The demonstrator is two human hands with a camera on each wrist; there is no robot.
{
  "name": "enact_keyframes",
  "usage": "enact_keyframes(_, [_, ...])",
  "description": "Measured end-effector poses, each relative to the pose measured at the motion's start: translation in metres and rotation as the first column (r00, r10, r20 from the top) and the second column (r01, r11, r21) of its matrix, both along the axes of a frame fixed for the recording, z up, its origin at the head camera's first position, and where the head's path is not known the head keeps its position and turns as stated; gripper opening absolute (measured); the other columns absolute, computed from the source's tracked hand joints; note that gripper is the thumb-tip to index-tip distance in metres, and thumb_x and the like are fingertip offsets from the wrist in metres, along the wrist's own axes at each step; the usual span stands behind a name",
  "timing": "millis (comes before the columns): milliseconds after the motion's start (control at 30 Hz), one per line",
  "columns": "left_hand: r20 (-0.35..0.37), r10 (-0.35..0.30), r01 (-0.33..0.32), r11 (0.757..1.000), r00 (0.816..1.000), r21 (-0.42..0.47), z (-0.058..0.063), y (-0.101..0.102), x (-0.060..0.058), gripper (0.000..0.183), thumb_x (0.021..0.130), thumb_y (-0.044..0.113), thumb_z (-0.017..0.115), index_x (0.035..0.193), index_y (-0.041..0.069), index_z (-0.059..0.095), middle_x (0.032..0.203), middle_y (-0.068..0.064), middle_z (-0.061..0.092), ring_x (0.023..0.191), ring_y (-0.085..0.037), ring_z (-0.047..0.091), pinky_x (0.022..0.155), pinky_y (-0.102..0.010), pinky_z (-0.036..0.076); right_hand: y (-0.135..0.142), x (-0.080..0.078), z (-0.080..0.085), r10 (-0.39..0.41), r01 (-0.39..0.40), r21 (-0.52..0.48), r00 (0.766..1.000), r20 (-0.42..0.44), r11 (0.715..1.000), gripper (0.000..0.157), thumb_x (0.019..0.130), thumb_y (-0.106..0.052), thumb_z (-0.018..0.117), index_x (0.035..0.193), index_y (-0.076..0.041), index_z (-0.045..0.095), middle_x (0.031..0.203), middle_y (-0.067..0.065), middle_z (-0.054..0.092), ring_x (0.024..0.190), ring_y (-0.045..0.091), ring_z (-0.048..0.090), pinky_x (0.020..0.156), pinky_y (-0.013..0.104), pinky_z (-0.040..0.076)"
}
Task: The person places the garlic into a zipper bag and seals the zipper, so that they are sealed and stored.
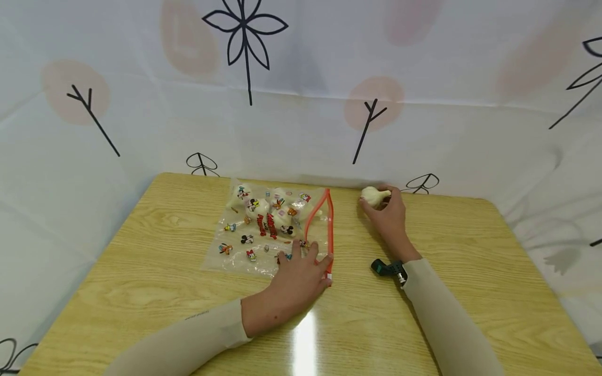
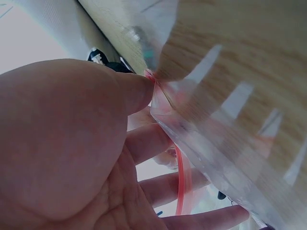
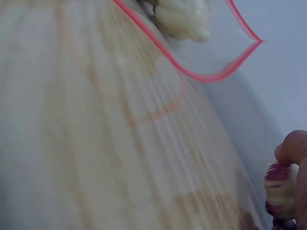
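A clear zip bag [image 1: 218, 263] with cartoon prints and a red zip edge [image 1: 331, 224] lies flat on the table. Several pale garlic bulbs [image 1: 256, 209] show through its plastic, and its mouth faces right, parted. My left hand [image 1: 301, 277] rests with spread fingers on the bag's near right corner; in the left wrist view the thumb [image 2: 136, 91] touches the red zip end. To the right of the bag, at the table's back edge, my right hand [image 1: 390, 216] grips a garlic bulb [image 1: 374, 197]. Purple streaks mark that bulb in the right wrist view.
The wooden table [image 1: 447, 292] ends at the back against a white hanging cloth [image 1: 301, 136] printed with plants. A dark wrist camera [image 1: 386, 268] sticks out from the right sleeve. Light glares off the near middle of the table.
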State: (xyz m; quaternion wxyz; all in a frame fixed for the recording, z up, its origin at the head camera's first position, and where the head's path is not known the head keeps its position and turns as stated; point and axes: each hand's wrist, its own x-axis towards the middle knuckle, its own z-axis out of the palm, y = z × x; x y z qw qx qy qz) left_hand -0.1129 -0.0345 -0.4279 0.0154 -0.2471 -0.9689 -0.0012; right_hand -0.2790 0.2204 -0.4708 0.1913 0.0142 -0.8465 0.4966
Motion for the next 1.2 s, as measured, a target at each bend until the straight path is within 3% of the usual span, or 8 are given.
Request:
enact_keyframes(133, [-0.015,0.002,-0.002,1.000,1.000,-0.004,0.000,0.001,0.000,0.051,0.108,0.056,0.054,0.151,0.030,0.061,0.155,-0.011,0.054,0.141,-0.053,0.047,0.090,-0.067,0.055,-0.003,0.005,0.000,0.050,-0.051,-0.053,0.999,-0.023,0.997,0.067,0.090,-0.024,0.085,0.144,0.000,0.051,0.134,0.015,0.057,0.102,0.018,0.056,0.077,0.012,0.048])
enact_keyframes(333, [-0.023,0.011,-0.011,1.000,1.000,-0.008,-0.001,0.002,0.001,0.051,0.107,0.056,0.055,0.151,0.030,0.061,0.154,-0.011,0.054,0.141,-0.052,0.047,0.090,-0.067,0.055,-0.011,0.015,0.003,0.134,-0.135,-0.062,0.991,-0.032,0.989,0.067,0.091,-0.016,0.085,0.146,0.000,0.050,0.141,0.016,0.055,0.116,0.026,0.057,0.078,0.012,0.050])
enact_keyframes(533, [-0.008,0.008,-0.008,1.000,1.000,-0.005,0.000,0.002,0.001,0.051,0.108,0.055,0.054,0.152,0.029,0.060,0.155,-0.011,0.053,0.142,-0.052,0.046,0.091,-0.067,0.054,-0.023,0.030,0.015,0.186,-0.187,-0.033,0.982,-0.035,0.982,0.063,0.091,-0.003,0.082,0.143,0.009,0.050,0.138,0.025,0.054,0.118,0.037,0.059,0.078,0.023,0.053])
enact_keyframes(667, [-0.008,0.003,-0.003,1.000,1.000,-0.006,0.000,0.001,0.001,0.052,0.108,0.055,0.054,0.152,0.029,0.060,0.155,-0.012,0.053,0.141,-0.053,0.047,0.091,-0.068,0.054,-0.026,0.035,0.017,0.217,-0.218,-0.021,0.975,-0.040,0.976,0.061,0.091,-0.002,0.082,0.143,0.008,0.051,0.137,0.025,0.054,0.118,0.038,0.059,0.080,0.029,0.054])
enact_keyframes(933, [-0.014,0.004,-0.004,1.000,1.000,-0.018,0.001,0.002,0.001,0.053,0.107,0.056,0.054,0.152,0.029,0.059,0.154,-0.011,0.053,0.141,-0.052,0.047,0.090,-0.067,0.055,-0.027,0.040,0.004,0.287,-0.287,0.014,0.957,-0.043,0.958,0.063,0.091,-0.013,0.086,0.143,0.000,0.053,0.137,0.017,0.057,0.120,0.033,0.062,0.085,0.020,0.049])
enact_keyframes(1200, [-0.011,0.007,-0.008,1.000,1.000,-0.019,0.002,0.001,0.001,0.053,0.107,0.056,0.055,0.152,0.029,0.060,0.155,-0.011,0.053,0.141,-0.053,0.047,0.091,-0.068,0.054,-0.039,0.053,0.004,0.345,-0.343,0.047,0.937,-0.049,0.938,0.065,0.089,-0.002,0.084,0.145,0.006,0.052,0.137,0.022,0.055,0.120,0.037,0.061,0.090,0.014,0.045])
